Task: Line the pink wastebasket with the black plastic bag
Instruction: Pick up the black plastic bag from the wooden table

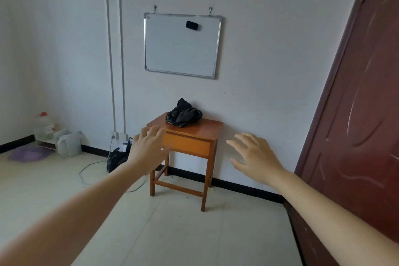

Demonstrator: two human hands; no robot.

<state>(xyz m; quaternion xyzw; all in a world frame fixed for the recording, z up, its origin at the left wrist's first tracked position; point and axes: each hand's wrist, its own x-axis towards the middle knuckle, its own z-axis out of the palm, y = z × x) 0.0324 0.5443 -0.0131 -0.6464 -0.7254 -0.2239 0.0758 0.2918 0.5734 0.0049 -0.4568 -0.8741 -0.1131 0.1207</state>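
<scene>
Fingers [151, 134] of the left hand [149, 151] are spread and empty, and so are those of the right hand [257, 155]; both arms reach forward. Beyond them, crumpled in a heap, the black plastic bag [183, 115] lies on the tabletop [207, 128] against the wall, up and between the two hands, with the left one looking nearer. No clear long axis shows in the heap. Open floor [183, 233] lies below the hands; a door [362, 114] crowds the right. No pink wastebasket is in sight.
</scene>
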